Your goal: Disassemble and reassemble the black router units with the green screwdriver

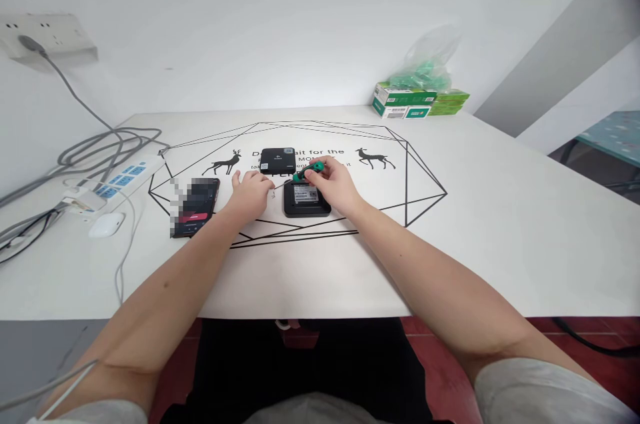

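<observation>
My right hand (pixel 336 185) grips the green handle of a screwdriver (pixel 317 167) above the back edge of an open black case (pixel 307 212). A silver part with a white label lies inside the case. The thin shaft slants down leftward to the fingertips of my left hand (pixel 251 195). Those fingers are curled together near the tip, and whatever they hold is too small to make out. Tiny dark bits (pixel 273 195) lie on the table beside them. Behind the case, a flat black cover (pixel 278 161) with small labels rests on the printed table mat.
On the left are a phone (pixel 200 206), a white earbud case (pixel 107 225), a power strip (pixel 125 181) and coiled grey cables (pixel 107 147). Green and white boxes (pixel 406 103) stand at the back right under a plastic bag (pixel 427 67).
</observation>
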Available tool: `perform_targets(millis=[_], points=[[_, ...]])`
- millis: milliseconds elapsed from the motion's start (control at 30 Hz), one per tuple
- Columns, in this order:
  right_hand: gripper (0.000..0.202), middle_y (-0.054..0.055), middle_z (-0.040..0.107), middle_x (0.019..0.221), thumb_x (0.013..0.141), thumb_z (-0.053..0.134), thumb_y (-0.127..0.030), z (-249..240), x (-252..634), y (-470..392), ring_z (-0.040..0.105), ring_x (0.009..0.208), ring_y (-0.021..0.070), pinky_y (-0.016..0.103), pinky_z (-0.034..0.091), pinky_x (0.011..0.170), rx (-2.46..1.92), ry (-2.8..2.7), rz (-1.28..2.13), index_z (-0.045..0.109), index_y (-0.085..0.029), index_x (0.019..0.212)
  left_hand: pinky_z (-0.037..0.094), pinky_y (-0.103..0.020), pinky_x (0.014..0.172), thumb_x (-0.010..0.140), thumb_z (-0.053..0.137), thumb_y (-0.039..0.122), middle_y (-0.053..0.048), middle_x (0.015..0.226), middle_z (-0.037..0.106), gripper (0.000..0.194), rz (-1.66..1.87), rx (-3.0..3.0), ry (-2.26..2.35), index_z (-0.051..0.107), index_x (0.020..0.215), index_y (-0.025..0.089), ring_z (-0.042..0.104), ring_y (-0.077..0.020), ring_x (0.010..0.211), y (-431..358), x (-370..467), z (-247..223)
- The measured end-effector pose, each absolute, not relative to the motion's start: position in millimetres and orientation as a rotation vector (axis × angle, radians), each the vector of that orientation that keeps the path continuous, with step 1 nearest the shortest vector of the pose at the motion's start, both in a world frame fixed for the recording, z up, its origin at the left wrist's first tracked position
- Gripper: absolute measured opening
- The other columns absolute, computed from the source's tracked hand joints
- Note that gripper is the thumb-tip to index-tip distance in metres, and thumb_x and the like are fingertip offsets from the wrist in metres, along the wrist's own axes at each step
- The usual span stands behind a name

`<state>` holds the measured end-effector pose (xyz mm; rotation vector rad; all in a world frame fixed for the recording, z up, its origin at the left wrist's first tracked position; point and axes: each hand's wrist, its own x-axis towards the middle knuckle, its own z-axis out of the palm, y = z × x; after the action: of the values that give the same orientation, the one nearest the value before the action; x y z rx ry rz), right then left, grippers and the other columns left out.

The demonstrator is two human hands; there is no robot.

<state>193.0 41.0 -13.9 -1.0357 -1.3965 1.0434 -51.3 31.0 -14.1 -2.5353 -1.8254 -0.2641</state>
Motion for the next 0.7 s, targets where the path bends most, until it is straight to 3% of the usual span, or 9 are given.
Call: perform_targets(millis=[333,500,700], points=[[0.042,-0.003,0.071,0.078,0.074,0.09,-0.048,-10,194,44,0.073,0.079,0.0172,0.036,0.062,0.08,-0.991,-1.268,1.162,0.065,-0.024,0.097,0.02,-0.073,0.131,0.097,0.048,0.006,-0.009,0.131,0.075,0.045,-0.333,-2.544,-1.818,0.082,0.111,0.032,0.055,-0.0331,0.143,32,-52,-15],[0.038,-0.003,0.073,0.08,0.074,0.089,-0.045,0,200,44,0.071,0.073,0.0148,0.034,0.059,0.076,-0.952,-1.205,1.114,0.065,-0.024,0.094,0.025,-0.068,0.13,0.1,0.046,0.009,-0.011,0.136,0.074,0.045,-0.387,-2.526,-1.837,0.079,0.123,0.029,0.057,-0.0328,0.142,31,-50,-11],[0.022,-0.004,0.07,0.073,0.078,0.081,-0.035,11,214,50,0.067,0.064,0.0129,0.032,0.056,0.067,-0.983,-1.117,0.975,0.066,-0.024,0.091,0.033,-0.059,0.127,0.106,0.045,0.024,-0.01,0.135,0.075,0.039,-0.493,-2.625,-1.759,0.073,0.133,0.026,0.062,-0.0313,0.138,24,-39,-9]])
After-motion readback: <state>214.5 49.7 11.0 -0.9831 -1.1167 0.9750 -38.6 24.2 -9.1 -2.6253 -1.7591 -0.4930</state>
